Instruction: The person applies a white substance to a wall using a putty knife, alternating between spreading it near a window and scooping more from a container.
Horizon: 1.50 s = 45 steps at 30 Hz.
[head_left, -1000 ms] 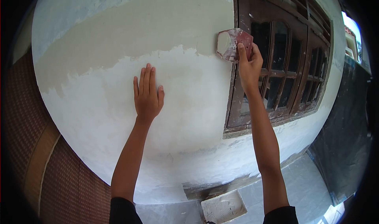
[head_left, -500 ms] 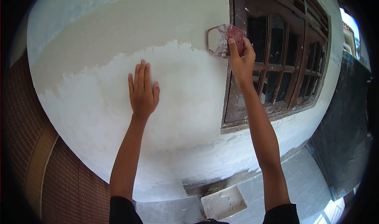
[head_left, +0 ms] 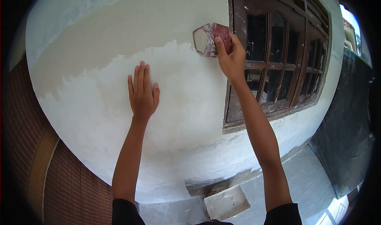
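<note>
My right hand grips a dark red putty scraper, thumb on its near face and fingers behind. Pale putty clings to the scraper's left part. The tool is at the wall beside the window frame, near the ragged lower edge of a beige coat. My left hand lies flat against the white wall below that coat, its fingers stretched upward and holding nothing.
A brown wooden window with small glass panes is on the right. Below on the grey tiled floor stands a tray with white putty in it. A woven brown panel is at the left, and a dark sheet at the right.
My right hand has moved left with the scraper, off the window frame's edge and further onto the wall. My left hand stays in place on the wall.
</note>
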Tool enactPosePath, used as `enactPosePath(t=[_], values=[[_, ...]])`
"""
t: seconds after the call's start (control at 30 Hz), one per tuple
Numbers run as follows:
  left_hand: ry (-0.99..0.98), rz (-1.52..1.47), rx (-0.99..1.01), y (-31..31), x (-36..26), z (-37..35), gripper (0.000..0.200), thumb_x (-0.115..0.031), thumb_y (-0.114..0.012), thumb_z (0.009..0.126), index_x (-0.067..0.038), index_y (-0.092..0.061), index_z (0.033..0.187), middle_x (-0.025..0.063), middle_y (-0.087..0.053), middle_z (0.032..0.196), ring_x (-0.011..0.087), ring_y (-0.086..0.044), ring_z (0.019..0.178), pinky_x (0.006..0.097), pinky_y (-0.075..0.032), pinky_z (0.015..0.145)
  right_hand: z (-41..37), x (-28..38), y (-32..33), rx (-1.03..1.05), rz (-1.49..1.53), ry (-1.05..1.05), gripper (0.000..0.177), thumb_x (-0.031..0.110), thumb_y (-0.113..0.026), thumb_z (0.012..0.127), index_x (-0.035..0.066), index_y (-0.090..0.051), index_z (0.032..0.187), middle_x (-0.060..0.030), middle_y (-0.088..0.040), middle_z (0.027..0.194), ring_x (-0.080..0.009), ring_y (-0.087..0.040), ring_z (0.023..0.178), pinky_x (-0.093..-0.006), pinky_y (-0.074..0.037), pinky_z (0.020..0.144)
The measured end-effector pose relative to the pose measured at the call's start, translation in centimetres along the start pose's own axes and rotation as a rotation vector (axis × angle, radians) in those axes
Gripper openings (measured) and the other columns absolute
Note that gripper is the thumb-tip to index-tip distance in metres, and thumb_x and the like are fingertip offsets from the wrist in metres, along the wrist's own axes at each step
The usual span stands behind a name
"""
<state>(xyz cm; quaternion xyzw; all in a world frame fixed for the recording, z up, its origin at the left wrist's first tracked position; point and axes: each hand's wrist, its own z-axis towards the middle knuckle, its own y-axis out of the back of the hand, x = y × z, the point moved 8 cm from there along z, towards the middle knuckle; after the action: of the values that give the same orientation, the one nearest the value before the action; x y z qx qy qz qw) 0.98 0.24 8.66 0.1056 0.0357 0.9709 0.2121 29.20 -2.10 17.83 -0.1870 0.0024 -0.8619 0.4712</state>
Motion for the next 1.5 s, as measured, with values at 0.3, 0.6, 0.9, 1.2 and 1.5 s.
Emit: enactPosePath(t=[0.3, 0.6, 0.9, 1.2, 1.5], values=[[-0.003, 0.005, -0.022, 0.0, -0.2, 0.0, 0.058, -0.014, -0.048, 0.096, -0.001, -0.037, 0.152, 0.0140, -0.038, 0.158, 0.0308, -0.033, 0.148, 0.0516, -0.020, 0.121, 0.8, -3.0, 6.2, -0.151, 0.167, -0.101, 0.023, 0.019, -0.064, 0.099, -0.002, -0.064, 0.110, -0.0033, -0.068, 0.090, -0.0056, -0.057, 0.078, -0.0246, -0.049, 0.070], [-0.003, 0.019, -0.033, 0.5, 0.0, 0.1, 0.056, -0.014, -0.051, 0.095, -0.002, -0.043, 0.149, 0.0119, -0.044, 0.155, 0.0276, -0.039, 0.145, 0.0495, -0.026, 0.120, 1.5, -1.5, 3.5, -0.067, -0.125, -0.056, 0.031, 0.024, -0.071, 0.092, 0.000, -0.066, 0.111, -0.0166, -0.072, 0.094, -0.0203, -0.071, 0.084, -0.0331, -0.053, 0.077], [-0.006, 0.007, -0.023, -0.1, 0.0, -0.2, 0.057, -0.014, -0.046, 0.097, -0.001, -0.037, 0.152, 0.0132, -0.037, 0.159, 0.0298, -0.031, 0.149, 0.0522, -0.020, 0.121, 0.5, -1.4, 2.2, -0.045, 0.185, -0.110, 0.027, 0.021, -0.067, 0.097, -0.002, -0.065, 0.112, -0.0066, -0.070, 0.092, -0.0083, -0.062, 0.080, -0.0261, -0.050, 0.073], [0.000, 0.011, -0.004, -0.2, 0.0, -0.2, 0.056, -0.015, -0.044, 0.098, 0.000, -0.037, 0.152, 0.0138, -0.037, 0.159, 0.0302, -0.031, 0.149, 0.0517, -0.020, 0.122, 0.7, -4.5, 8.2, -0.221, 0.093, -0.125, 0.024, 0.018, -0.066, 0.097, -0.002, -0.066, 0.109, -0.0060, -0.068, 0.087, -0.0076, -0.060, 0.077, -0.0258, -0.050, 0.072], [-0.012, -0.001, -0.005, 0.0, 0.1, -0.2, 0.057, -0.013, -0.047, 0.097, -0.001, -0.037, 0.151, 0.0134, -0.037, 0.158, 0.0303, -0.033, 0.148, 0.0519, -0.021, 0.121, 0.1, 0.5, 0.1, -0.028, -0.111, -0.016, 0.022, 0.017, -0.067, 0.096, -0.003, -0.066, 0.108, -0.0056, -0.069, 0.088, -0.0088, -0.062, 0.076, -0.0262, -0.050, 0.069]])
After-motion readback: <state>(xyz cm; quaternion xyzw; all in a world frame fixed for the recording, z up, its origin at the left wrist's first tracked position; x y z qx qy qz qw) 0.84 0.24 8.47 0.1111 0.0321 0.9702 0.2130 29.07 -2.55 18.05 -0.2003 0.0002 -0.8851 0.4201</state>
